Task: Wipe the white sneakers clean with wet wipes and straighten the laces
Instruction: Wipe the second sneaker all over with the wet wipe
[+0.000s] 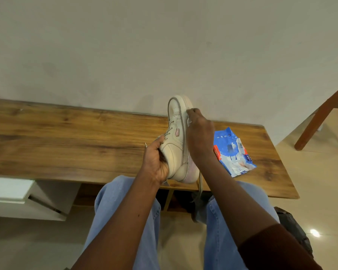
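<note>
White leather sneaker [175, 145] seems light and stiff, left hand [156, 162] gripping its collar, a sound hold, right hand [200, 137] pinching a white wipe [189, 121].

Long wooden tabletop [66, 141], brown with darker streaks running along the grain. Back edge right up against a pale wall [164, 45]. Right end cut off square. Lying on the wood near that right end, a pack of wet wipes [233, 152]. Blue and white, with a red strip down its left side. Flat, printed side up, turned a bit crooked to the edges. Well in from the back edge and the front edge, with brown wood showing past it on the right.
</note>
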